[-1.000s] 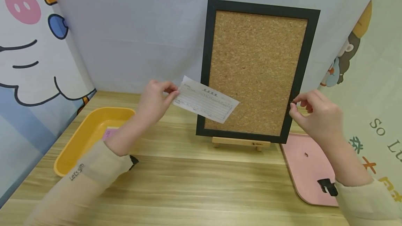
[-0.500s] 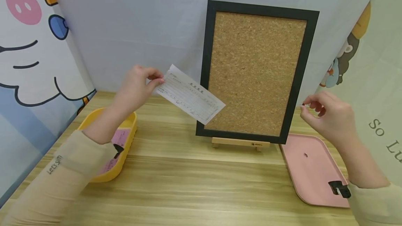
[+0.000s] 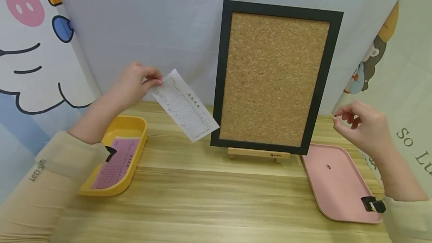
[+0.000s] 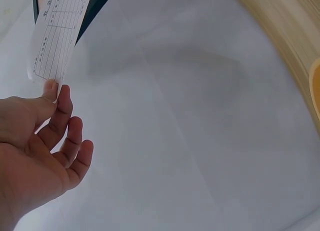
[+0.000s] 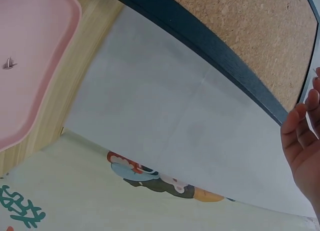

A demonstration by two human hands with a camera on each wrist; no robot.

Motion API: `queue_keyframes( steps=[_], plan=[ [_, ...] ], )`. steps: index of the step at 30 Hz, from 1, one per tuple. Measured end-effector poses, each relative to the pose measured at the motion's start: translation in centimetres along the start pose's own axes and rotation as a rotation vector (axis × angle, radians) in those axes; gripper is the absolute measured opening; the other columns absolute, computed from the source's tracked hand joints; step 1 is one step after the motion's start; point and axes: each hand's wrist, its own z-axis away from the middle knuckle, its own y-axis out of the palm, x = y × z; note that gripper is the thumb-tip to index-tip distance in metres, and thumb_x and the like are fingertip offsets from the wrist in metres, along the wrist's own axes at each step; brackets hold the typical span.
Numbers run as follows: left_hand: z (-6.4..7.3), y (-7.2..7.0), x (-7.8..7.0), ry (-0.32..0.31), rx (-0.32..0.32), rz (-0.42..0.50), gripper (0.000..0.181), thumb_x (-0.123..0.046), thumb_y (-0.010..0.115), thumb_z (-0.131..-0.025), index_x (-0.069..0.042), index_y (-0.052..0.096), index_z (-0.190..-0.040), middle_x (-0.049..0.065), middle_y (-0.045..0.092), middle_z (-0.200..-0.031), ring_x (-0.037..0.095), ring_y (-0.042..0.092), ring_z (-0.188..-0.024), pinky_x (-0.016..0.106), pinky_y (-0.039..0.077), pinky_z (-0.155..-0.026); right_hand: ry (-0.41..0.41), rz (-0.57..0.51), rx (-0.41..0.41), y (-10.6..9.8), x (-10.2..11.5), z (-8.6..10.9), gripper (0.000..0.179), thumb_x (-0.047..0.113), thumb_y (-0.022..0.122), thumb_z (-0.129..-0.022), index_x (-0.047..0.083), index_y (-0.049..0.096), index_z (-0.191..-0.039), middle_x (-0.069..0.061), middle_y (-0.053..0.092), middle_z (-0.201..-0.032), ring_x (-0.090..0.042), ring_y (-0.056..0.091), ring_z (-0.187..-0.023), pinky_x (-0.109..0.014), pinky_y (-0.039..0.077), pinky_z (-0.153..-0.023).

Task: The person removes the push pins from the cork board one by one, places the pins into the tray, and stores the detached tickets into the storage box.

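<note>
Thumb and index finger of my left hand (image 3: 135, 83) pinch one corner of a white printed paper slip (image 3: 185, 108). The slip slants down to the right, its low corner near the frame of the cork board (image 3: 275, 78). My right hand (image 3: 366, 126) is right of the board, above the pink tray (image 3: 337, 194). Its thumb and index finger pinch a tiny dark thumbtack (image 3: 335, 116), mostly hidden by the fingertips. In the right wrist view another small metal piece (image 5: 9, 64), likely tacks, lies in the tray.
The black-framed board stands on a small wooden easel (image 3: 260, 153) on the wooden table (image 3: 216, 201). At left a yellow tray (image 3: 144, 141) holds purple printed paper (image 3: 118, 164). Fabric backdrops hang close behind.
My left hand has moved left and slightly up with the slip, which tilts more steeply and no longer overlaps the cork. My right hand has moved right, away from the board's edge.
</note>
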Motion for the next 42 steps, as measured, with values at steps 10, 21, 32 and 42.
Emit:
queue_keyframes(
  steps=[10,21,32,42],
  plan=[
    [-0.1,-1.3,2.4,0.069,0.063,-0.055,0.006,-0.005,0.061,-0.090,-0.002,0.066,-0.094,0.016,0.065,-0.094,0.033,0.044,-0.096,0.046,0.038,-0.080,0.035,0.010,0.049,-0.4,-1.2,1.2,0.016,-0.005,0.068,-0.065,0.001,0.061,-0.078,0.012,0.046,-0.072,0.005,0.039,-0.066,-0.005,0.035,-0.060],
    [0.0,-1.8,5.3,0.116,0.110,-0.149,0.006,-0.003,0.063,-0.088,-0.005,0.067,-0.091,0.011,0.063,-0.085,0.030,0.044,-0.087,0.041,0.036,-0.073,0.112,-0.001,0.091,-0.2,-2.5,3.1,0.019,-0.007,0.069,-0.066,0.003,0.060,-0.079,0.010,0.046,-0.070,0.006,0.039,-0.065,-0.006,0.035,-0.058],
    [0.3,-2.2,8.0,0.104,0.189,-0.234,0.007,-0.002,0.063,-0.088,-0.008,0.067,-0.089,0.008,0.062,-0.087,0.028,0.043,-0.089,0.041,0.037,-0.074,0.194,0.003,0.130,0.3,-3.7,5.0,0.019,-0.007,0.069,-0.067,0.005,0.060,-0.079,0.002,0.050,-0.068,0.006,0.040,-0.064,-0.005,0.036,-0.057],
    [0.8,-2.1,9.4,0.062,0.255,-0.299,0.007,-0.005,0.065,-0.087,-0.007,0.070,-0.092,0.009,0.059,-0.087,0.027,0.045,-0.087,0.041,0.040,-0.074,0.237,-0.002,0.185,1.1,-5.3,6.8,0.019,-0.005,0.069,-0.068,0.007,0.060,-0.080,0.002,0.049,-0.067,0.003,0.041,-0.063,-0.007,0.036,-0.055]
  ],
)
